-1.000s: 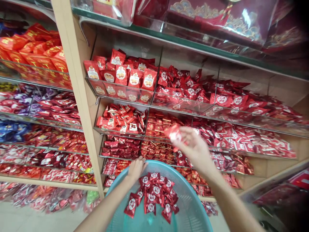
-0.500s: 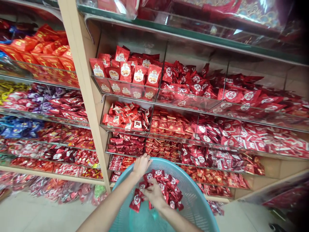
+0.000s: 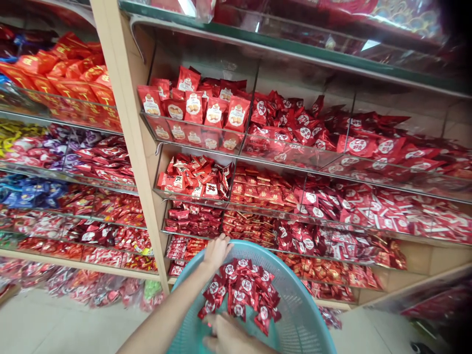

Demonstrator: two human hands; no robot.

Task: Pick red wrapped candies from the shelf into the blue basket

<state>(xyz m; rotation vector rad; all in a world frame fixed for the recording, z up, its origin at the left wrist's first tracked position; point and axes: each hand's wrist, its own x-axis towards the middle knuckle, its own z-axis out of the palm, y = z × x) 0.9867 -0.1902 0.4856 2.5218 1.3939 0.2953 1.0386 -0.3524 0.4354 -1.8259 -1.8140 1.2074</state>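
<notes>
A light blue plastic basket (image 3: 308, 314) with perforated sides stands in front of me. My left hand (image 3: 218, 251) is closed over its far left rim. Heaped in the basket are red snack packets (image 3: 245, 287) with round white labels. My right hand (image 3: 224, 334) is inside, low and near the front, slightly blurred. Its thumb and fingers are apart just below the nearest packets, and I see none between them. Whether a fingertip touches the packet at the left is unclear.
Tiered shelves with clear fronts hold many red packets (image 3: 306, 128) beyond the basket. A wooden post (image 3: 125, 123) parts them from shelves of orange, blue and red sweets at left. Bagged goods (image 3: 92, 287) lie on the tiled floor (image 3: 73, 329) below.
My right hand has drawn back from over the packets toward the basket's front. The packets it covered now show. My left hand stays on the rim.
</notes>
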